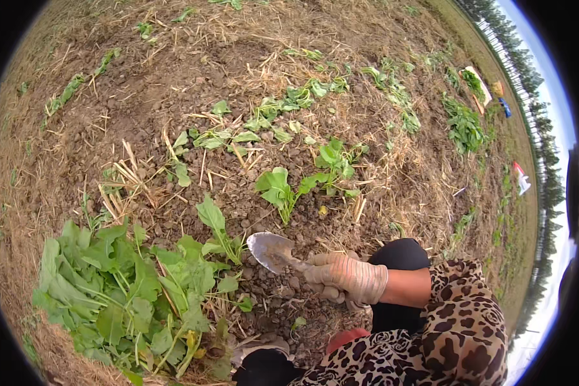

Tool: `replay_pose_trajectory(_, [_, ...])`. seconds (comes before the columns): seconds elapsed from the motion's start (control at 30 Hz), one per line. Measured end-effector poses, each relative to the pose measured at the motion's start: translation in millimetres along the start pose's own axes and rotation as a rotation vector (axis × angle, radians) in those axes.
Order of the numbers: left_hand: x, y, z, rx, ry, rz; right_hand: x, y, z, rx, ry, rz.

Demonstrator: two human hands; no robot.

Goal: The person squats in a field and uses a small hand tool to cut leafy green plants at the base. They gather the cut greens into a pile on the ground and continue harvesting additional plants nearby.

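Note:
My right hand (335, 276), in a pale, soil-stained knitted glove, grips a metal hand trowel (272, 252). The trowel's dirty blade points left, over loose brown soil. Beside the tip stands a leafy green plant (224, 241), leaning left. Another upright green plant (281, 193) grows just beyond the blade, with a third leafy plant (335, 161) behind it. A large heap of cut or pulled leafy greens (125, 299) lies left of the trowel. My left hand is out of view.
Wilted plants (289, 103) lie in rows across straw-strewn soil. Dry stalks (125, 176) stick up beyond the heap. Farther right are another pile of greens (464, 126), a blue item (505, 107) and a red and white bag (521, 178). My black-clad knee (400, 255) is near the wrist.

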State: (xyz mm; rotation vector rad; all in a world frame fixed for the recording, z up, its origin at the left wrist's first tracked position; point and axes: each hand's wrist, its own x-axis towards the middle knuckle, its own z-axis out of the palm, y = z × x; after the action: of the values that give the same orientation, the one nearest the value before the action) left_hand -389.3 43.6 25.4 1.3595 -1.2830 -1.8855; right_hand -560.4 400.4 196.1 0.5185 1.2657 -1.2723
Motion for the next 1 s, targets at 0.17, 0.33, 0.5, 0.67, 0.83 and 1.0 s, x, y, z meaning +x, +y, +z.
replay_pose_trajectory(0.17, [-18,-3,32,0.131,0.049,-0.080,-11,-2,-2,0.056,0.018,0.142])
replay_pose_trajectory(0.33, [-72,18,72,0.211,0.058,-0.169,-30,17,-31,0.000,0.024,0.153])
replay_pose_trajectory(0.5, [-148,73,113,0.308,0.076,-0.249,-42,58,-85,0.089,0.101,0.225])
replay_pose_trajectory(0.67, [-254,132,166,0.394,0.075,-0.341,-112,75,-131,-0.093,0.134,-0.062])
replay_pose_trajectory(0.83, [-340,166,214,0.476,0.044,-0.437,-220,30,-210,0.351,0.196,0.096])
replay_pose_trajectory(1.0, [-386,173,280,0.537,-0.041,-0.521,-303,-16,-317,0.546,0.430,0.064])
